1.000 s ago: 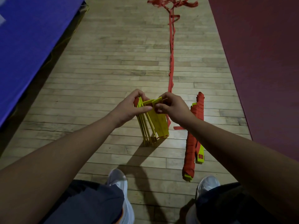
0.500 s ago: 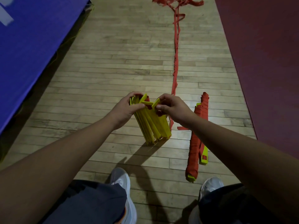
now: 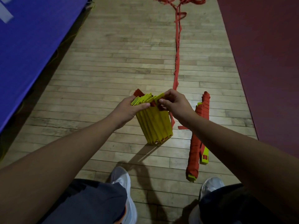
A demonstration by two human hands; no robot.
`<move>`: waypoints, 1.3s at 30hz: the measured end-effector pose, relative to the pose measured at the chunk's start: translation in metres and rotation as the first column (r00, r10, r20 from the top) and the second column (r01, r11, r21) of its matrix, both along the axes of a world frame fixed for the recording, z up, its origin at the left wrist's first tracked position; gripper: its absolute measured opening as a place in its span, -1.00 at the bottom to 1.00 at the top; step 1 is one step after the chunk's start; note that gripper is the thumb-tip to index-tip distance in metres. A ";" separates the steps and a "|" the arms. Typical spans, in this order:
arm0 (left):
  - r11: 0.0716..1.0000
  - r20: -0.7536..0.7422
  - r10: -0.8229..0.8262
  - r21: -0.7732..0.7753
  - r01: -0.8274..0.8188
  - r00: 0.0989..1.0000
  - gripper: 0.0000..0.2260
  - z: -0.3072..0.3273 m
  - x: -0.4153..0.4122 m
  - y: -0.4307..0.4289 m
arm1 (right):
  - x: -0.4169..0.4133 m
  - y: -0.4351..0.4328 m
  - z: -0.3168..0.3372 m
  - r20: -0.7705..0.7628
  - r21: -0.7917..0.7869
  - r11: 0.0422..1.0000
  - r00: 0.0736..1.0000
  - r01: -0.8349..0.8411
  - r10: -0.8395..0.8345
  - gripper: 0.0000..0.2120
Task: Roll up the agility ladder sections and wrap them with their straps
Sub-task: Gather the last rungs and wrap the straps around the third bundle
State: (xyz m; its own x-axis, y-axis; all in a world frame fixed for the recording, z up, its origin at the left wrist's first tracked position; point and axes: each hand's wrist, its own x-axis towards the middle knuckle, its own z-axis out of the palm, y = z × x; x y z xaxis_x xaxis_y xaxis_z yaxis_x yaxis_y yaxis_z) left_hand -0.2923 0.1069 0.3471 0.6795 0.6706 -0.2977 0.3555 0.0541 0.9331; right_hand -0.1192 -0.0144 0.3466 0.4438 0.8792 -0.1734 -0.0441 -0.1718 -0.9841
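Note:
A stack of yellow ladder rungs [image 3: 155, 126] stands on end on the wooden floor, leaning a little. My left hand [image 3: 129, 109] grips its top from the left. My right hand [image 3: 174, 104] pinches one yellow rung end and a bit of red strap at the stack's top right. A long red strap [image 3: 177, 50] runs from the stack away across the floor to a tangled red heap [image 3: 179, 0]. To the right lies a ladder section wrapped in red strap [image 3: 198, 139], with yellow rung ends showing.
A blue mat [image 3: 29, 34] borders the floor on the left and a dark red mat [image 3: 265, 54] on the right. My two white shoes [image 3: 123, 180] are at the bottom, near the wrapped bundle's lower end.
The stack's top has fanned out under my left hand. My right hand has lifted one rung end higher. The camera has shifted slightly.

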 end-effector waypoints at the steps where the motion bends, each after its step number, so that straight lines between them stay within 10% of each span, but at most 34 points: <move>1: 1.000 -0.005 -0.010 0.012 0.010 1.000 -0.70 0.000 0.000 -0.001 | 0.000 0.000 0.000 0.001 -0.004 1.000 1.000 -0.002 0.002 -0.85; 22: 0.921 -0.103 -0.014 0.386 0.053 0.995 -0.68 0.005 0.007 -0.013 | -0.001 -0.005 0.000 0.109 -0.059 0.998 0.994 0.017 -0.010 -0.93; 39: 0.941 -0.023 -0.287 0.178 0.286 0.958 -0.39 0.015 0.000 0.003 | -0.012 -0.016 -0.006 0.032 -0.086 0.970 0.973 -0.226 0.229 -0.97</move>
State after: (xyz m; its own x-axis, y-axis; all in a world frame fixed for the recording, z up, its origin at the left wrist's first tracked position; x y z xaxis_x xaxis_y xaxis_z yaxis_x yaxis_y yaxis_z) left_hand -0.2926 0.1101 0.3621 0.8514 0.4893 -0.1890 0.3287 -0.2168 0.9192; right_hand -0.1307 -0.0299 0.3410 0.2421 0.9416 -0.2340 0.0462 -0.2521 -0.9666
